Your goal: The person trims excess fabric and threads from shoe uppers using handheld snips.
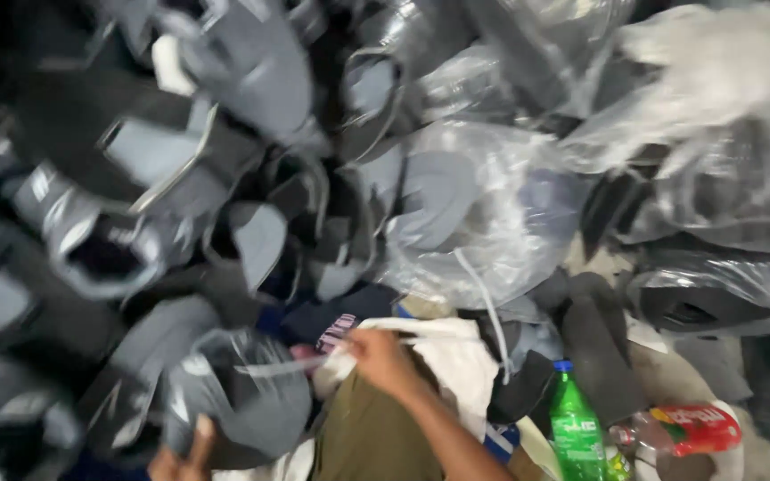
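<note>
Left hand [182, 459] down at 7 o'clock has its grip wrapped on the edge of a grey shoe upper [238, 401], with a whole heap of grey uppers [180, 160] piled from 9 to 12. Right hand [383, 356] near 6 pinches a thin pale strip [282, 366] running toward that upper, over a white cloth [456, 356]. Clear plastic bags [492, 205] sit from 12 to 3, with a green bottle [574, 428] at 5.

A grey shoe top [238, 405] sits low down at the near edge of the pile. It is soft and bent, with a dark hole in it and pale trim. The picture is blurry here. A thin pale strip [287, 365] sticks out from it to the right, nearly flat. A white cloth [452, 356] lies bunched just right of that.
</note>
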